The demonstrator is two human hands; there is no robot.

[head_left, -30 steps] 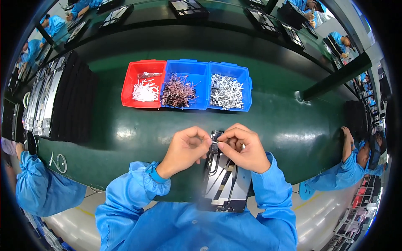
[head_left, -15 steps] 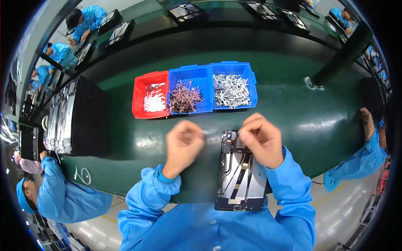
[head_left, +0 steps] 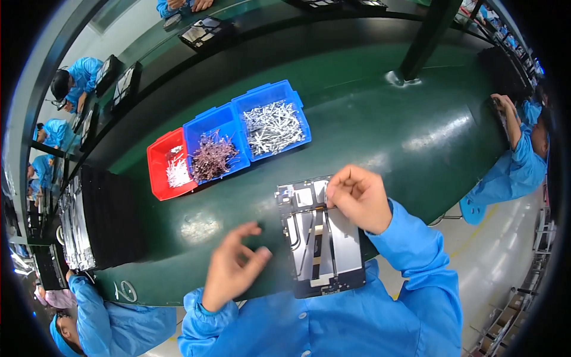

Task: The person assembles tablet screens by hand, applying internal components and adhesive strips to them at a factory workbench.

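An opened tablet-like device (head_left: pixel 344 241) lies in front of me with its inner parts, dark strips and pale panels showing. My right hand (head_left: pixel 360 201) is at its top right corner, thumb and fingers pinched together; whatever sits between the fingertips is too small or hidden to name. To the left of the device, my left hand (head_left: pixel 233 269) hovers with fingers apart and nothing in it.
Beyond my hands stand a red bin (head_left: pixel 156 162) of small white pieces, a blue bin (head_left: pixel 241 162) of brownish wired parts and another blue bin (head_left: pixel 300 116) of silvery strips. Stacked dark devices (head_left: pixel 110 217) rise at left. A post (head_left: pixel 421 50) stands at far right. Co-workers sit around.
My view has turned, so the bins appear farther left and tilted. My left hand has spread its fingers and come lower. My right hand stays pinched at the device's top right corner.
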